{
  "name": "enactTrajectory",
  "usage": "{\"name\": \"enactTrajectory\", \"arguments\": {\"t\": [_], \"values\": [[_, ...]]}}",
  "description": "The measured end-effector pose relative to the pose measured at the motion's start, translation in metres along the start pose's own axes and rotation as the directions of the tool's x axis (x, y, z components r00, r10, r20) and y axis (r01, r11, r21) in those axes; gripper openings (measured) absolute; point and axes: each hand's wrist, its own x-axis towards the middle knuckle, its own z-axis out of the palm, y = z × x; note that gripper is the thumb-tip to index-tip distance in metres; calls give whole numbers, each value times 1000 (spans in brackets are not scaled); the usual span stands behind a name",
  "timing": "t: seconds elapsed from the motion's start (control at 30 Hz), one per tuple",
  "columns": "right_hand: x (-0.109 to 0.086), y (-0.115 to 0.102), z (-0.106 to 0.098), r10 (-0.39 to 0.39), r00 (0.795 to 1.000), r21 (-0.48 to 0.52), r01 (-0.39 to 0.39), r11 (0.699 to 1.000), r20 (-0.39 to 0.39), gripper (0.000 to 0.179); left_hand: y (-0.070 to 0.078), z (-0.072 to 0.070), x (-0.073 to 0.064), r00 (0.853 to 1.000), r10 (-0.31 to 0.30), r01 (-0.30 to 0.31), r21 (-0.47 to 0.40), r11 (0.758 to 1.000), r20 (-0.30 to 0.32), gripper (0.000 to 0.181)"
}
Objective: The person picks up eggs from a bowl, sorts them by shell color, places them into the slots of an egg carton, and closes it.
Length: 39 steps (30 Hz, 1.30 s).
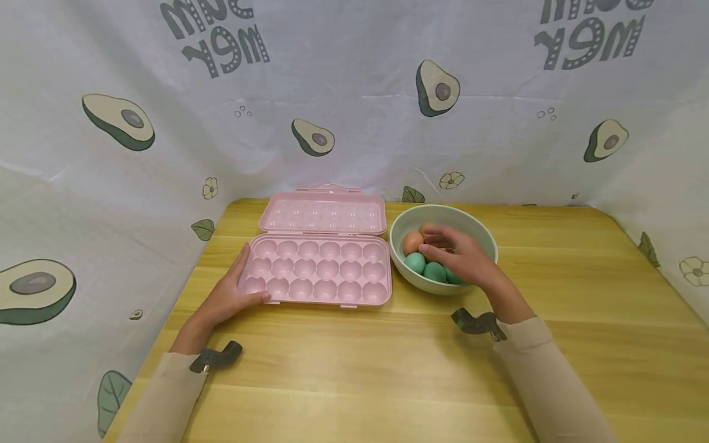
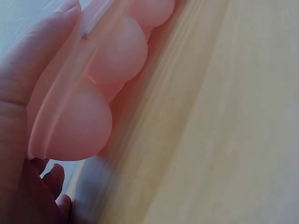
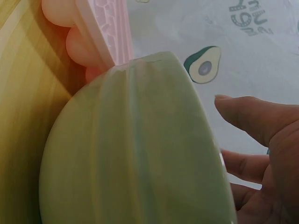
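A pink plastic egg tray [image 1: 327, 269] lies unfolded on the table, its lid [image 1: 323, 212] tipped back behind it. Its rows of round cups hold nothing. My left hand [image 1: 226, 295] grips the tray's left end, thumb along the front edge and fingers at the side. In the left wrist view the tray's rounded cup undersides [image 2: 79, 123] show beside the thumb. To the right stands a pale green bowl [image 1: 484, 237] with orange eggs [image 1: 412, 242] and green eggs [image 1: 415, 263]. Over the bowl reaches my right hand [image 1: 462, 253], thumb and fingers apart beside an orange egg.
The wooden table [image 1: 332, 375] extends in front of the tray and to the right of the bowl. A white curtain [image 1: 365, 135] printed with avocados hangs along the back and sides. The bowl stands close beside the tray's right end.
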Motion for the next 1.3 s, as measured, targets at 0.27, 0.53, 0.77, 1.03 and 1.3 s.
{"name": "enactTrajectory", "arguments": {"t": [0.27,0.53,0.77,1.03,1.3], "values": [[9,3,4,-87,996,-55,88,995,16,35,4,2,1,1000,-7,8,17,1000,-13,118],[7,4,7,-118,992,-77,121,990,33,28,6,2,-5,999,-25,26,49,998,-20,116],[10,5,5,-142,989,-72,145,987,47,27,5,-1,-7,999,-36,38,69,997,-33,115],[11,7,11,-133,991,-120,136,983,32,28,2,1,-5,999,-24,26,54,998,-34,113],[11,9,16,-79,992,-85,87,993,98,34,-1,4,-4,999,-22,23,36,999,-31,113]]}}
